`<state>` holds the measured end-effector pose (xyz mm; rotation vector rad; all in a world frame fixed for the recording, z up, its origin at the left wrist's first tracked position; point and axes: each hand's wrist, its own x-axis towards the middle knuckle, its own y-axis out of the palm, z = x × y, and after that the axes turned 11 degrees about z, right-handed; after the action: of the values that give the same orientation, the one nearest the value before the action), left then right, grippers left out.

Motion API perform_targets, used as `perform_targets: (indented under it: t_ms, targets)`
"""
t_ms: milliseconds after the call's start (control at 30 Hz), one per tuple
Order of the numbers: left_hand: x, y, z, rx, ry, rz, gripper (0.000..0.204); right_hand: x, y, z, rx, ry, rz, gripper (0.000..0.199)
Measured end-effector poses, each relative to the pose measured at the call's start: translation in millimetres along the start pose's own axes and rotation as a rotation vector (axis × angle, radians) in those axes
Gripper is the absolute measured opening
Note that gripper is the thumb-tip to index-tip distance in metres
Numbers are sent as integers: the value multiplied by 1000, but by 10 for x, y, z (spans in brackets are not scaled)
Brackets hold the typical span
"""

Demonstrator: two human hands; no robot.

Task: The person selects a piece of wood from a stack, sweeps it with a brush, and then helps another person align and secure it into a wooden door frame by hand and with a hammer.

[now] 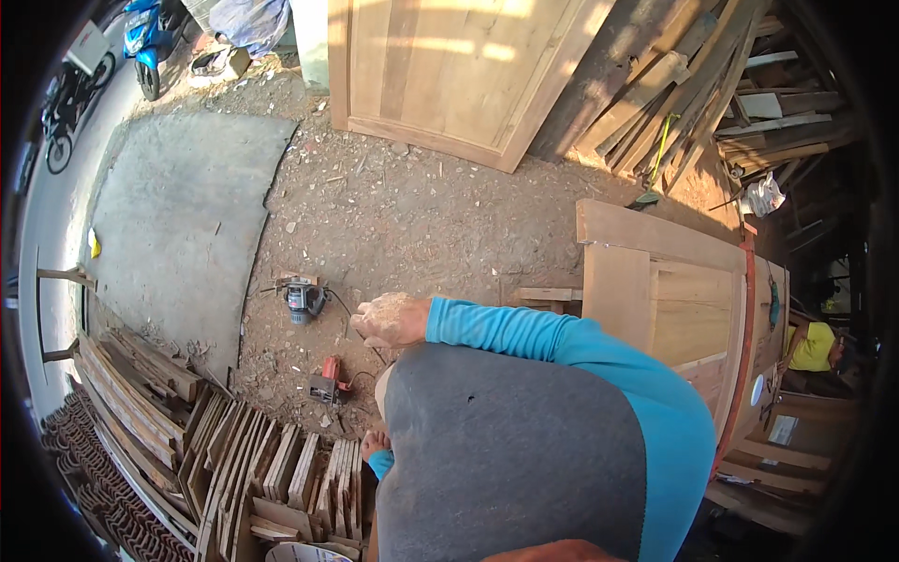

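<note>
An open-air wood yard with a dirt floor [412, 215] strewn with chips and scraps. Two power tools lie on it: a grey router [303, 300] just beyond the right hand [390, 319], and a red one [326, 381] nearer the body, close to the left hand [376, 442], with stacked boards [281, 468] below and an unfinished wooden door [674, 300] to the right. The right hand hangs loosely curled and holds nothing, its blue-sleeved arm reaching across the grey shirt; the left hand barely peeks out, so its fingers cannot be judged.
</note>
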<state>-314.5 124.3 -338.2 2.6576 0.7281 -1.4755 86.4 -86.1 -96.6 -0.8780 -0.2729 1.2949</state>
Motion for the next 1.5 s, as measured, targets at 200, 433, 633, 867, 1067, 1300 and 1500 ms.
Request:
perform_targets:
  t_ms: [200,433,633,867,1067,1300,1500]
  targets:
    - [397,144,-439,255,26,88,29,-447,-335,-367,53,165,-195,36]
    - [1050,204,-1030,408,90,196,24,-572,-311,-568,158,322,-253,37]
    - [1794,47,-1801,367,128,224,22,-534,-292,-600,172,487,-264,40]
    - [2331,358,-2652,80,8,282,30,-600,-387,-760,260,589,-319,37]
    - [2426,1150,-3225,402,-31,498,24,-653,-528,-1439,250,605,-427,36]
    - [2169,2224,-4890,1117,290,517,29,-1045,-1356,-1943,543,716,-631,38]
    - [1890,2864,-5501,843,385,375,31,-1427,-1859,-2706,461,661,-406,38]
